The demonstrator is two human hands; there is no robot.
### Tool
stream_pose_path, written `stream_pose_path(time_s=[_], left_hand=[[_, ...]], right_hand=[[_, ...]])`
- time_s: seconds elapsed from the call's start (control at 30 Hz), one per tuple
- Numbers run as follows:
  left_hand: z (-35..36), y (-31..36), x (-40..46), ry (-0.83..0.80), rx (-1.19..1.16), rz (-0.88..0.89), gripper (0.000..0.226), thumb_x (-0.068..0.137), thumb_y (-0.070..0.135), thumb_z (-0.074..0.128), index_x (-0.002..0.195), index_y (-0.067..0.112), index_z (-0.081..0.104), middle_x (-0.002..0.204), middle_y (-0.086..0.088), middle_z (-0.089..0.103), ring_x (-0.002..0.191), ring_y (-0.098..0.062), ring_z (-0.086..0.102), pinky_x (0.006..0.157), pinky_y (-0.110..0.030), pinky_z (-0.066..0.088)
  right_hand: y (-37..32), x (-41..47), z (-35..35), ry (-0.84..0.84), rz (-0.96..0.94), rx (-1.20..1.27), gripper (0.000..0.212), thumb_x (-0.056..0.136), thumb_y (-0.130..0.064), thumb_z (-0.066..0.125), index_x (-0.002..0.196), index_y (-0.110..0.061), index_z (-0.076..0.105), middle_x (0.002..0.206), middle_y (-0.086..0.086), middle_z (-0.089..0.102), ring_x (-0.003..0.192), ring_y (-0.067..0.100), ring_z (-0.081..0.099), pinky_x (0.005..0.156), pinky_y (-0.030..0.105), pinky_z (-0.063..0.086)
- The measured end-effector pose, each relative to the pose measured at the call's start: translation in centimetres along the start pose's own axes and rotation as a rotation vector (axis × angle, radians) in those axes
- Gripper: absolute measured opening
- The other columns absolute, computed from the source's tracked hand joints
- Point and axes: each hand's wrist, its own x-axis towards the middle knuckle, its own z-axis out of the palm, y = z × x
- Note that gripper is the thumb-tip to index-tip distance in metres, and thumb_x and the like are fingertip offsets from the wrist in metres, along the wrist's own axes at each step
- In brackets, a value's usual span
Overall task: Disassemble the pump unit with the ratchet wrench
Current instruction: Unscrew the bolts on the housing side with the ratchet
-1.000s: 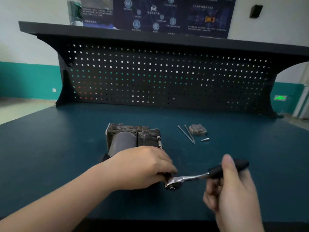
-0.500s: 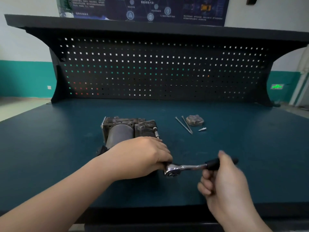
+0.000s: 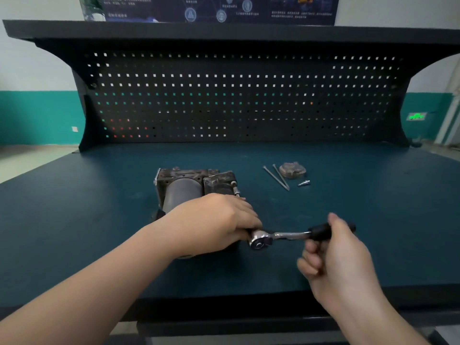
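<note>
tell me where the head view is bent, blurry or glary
Head view: wide-angle bends the shelf and bench edge; light is dim and even; glare only on the ratchet wrench head; the right hand is slightly soft; the pump unit reads clearly.

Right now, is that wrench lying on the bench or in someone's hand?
In hand: the right hand grips the wrench by its black handle, its head at the pump.

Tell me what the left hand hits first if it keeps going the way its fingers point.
Probably the ratchet wrench: the left hand lies on the pump, fingers aimed right, nearly at the wrench's shiny head. Depth unclear.
</note>
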Motion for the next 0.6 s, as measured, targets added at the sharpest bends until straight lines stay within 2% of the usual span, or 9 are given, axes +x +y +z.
stream_pose_path(time_s=[0.07, 0.17, 0.23, 0.3, 0.37, 0.4, 0.5, 0.53, 0.6], left_hand=[[0.1, 0.0, 0.0, -0.042, 0.014, 0.024, 0.015, 0.088, 0.007, 0.063, 0.101, 0.004, 0.071, 0.096, -0.006, 0.072, 0.094, -0.028, 0.063, 0.086, -0.040, 0.048], [-0.1, 0.0, 0.0, -0.057, 0.010, 0.056, 0.013, 0.088, 0.007, 0.063, 0.097, 0.006, 0.071, 0.096, -0.005, 0.072, 0.093, -0.027, 0.064, 0.086, -0.039, 0.048], [-0.3, 0.1, -0.1, -0.032, 0.028, 0.067, 0.008, 0.086, 0.006, 0.063, 0.086, 0.004, 0.070, 0.086, -0.006, 0.072, 0.084, -0.028, 0.064, 0.080, -0.039, 0.050], [-0.3, 0.2, -0.1, -0.023, 0.030, 0.055, 0.010, 0.086, 0.006, 0.062, 0.084, 0.003, 0.071, 0.086, -0.007, 0.072, 0.083, -0.028, 0.065, 0.081, -0.040, 0.051], [-0.1, 0.3, -0.2, -0.014, 0.047, 0.050, 0.011, 0.086, 0.007, 0.062, 0.089, 0.002, 0.072, 0.089, -0.008, 0.073, 0.088, -0.027, 0.067, 0.084, -0.040, 0.051], [0.0, 0.3, -0.2, -0.002, 0.053, 0.045, 0.011, 0.086, 0.008, 0.063, 0.090, 0.003, 0.072, 0.090, -0.008, 0.073, 0.089, -0.027, 0.067, 0.083, -0.039, 0.051], [0.0, 0.2, -0.3, 0.021, 0.038, 0.017, 0.011, 0.085, 0.007, 0.066, 0.094, 0.004, 0.072, 0.091, -0.007, 0.073, 0.092, -0.027, 0.067, 0.081, -0.039, 0.053], [0.0, 0.2, -0.4, 0.019, 0.032, 0.015, 0.012, 0.085, 0.008, 0.066, 0.096, 0.004, 0.072, 0.092, -0.007, 0.073, 0.093, -0.027, 0.066, 0.081, -0.040, 0.053], [0.0, 0.1, -0.4, -0.004, 0.027, 0.021, 0.018, 0.087, 0.009, 0.066, 0.103, 0.007, 0.072, 0.097, -0.005, 0.073, 0.097, -0.026, 0.065, 0.085, -0.039, 0.051]], right_hand=[[0.0, -0.2, 0.2, -0.036, -0.143, -0.116, 0.027, 0.100, -0.036, 0.044, 0.081, -0.017, 0.042, 0.043, -0.001, 0.041, 0.029, 0.010, 0.032, 0.031, 0.020, 0.024], [-1.7, -1.4, 1.8, -0.264, -0.672, -0.625, 0.027, 0.090, -0.057, 0.046, 0.080, -0.032, 0.043, 0.052, -0.008, 0.054, 0.041, 0.006, 0.048, 0.041, 0.017, 0.036], [-2.3, -1.9, 2.8, -0.457, -0.802, -0.880, 0.029, 0.085, -0.063, 0.042, 0.080, -0.035, 0.040, 0.055, -0.017, 0.055, 0.046, 0.003, 0.050, 0.044, 0.012, 0.035], [-2.2, -1.8, 2.9, -0.447, -0.834, -0.884, 0.030, 0.084, -0.063, 0.042, 0.080, -0.034, 0.041, 0.054, -0.017, 0.055, 0.047, 0.004, 0.050, 0.045, 0.011, 0.034], [-1.5, -1.7, 2.5, -0.265, -0.721, -0.679, 0.029, 0.086, -0.062, 0.046, 0.081, -0.033, 0.046, 0.052, -0.010, 0.054, 0.044, 0.007, 0.048, 0.046, 0.020, 0.038], [-1.0, -1.5, 2.0, -0.163, -0.584, -0.487, 0.029, 0.090, -0.058, 0.048, 0.080, -0.031, 0.047, 0.048, -0.007, 0.050, 0.040, 0.008, 0.044, 0.043, 0.025, 0.036], [0.9, -0.5, 0.3, 0.033, -0.067, 0.016, 0.030, 0.099, -0.041, 0.046, 0.081, -0.016, 0.043, 0.041, -0.001, 0.038, 0.028, 0.010, 0.027, 0.032, 0.017, 0.022], [1.3, -0.3, 0.0, 0.061, -0.006, 0.038, 0.030, 0.100, -0.040, 0.045, 0.082, -0.015, 0.043, 0.041, 0.001, 0.038, 0.026, 0.010, 0.026, 0.031, 0.015, 0.020], [1.2, -0.4, 0.1, 0.055, -0.142, -0.077, 0.029, 0.098, -0.042, 0.046, 0.081, -0.018, 0.045, 0.044, 0.000, 0.042, 0.029, 0.010, 0.032, 0.033, 0.019, 0.024]])
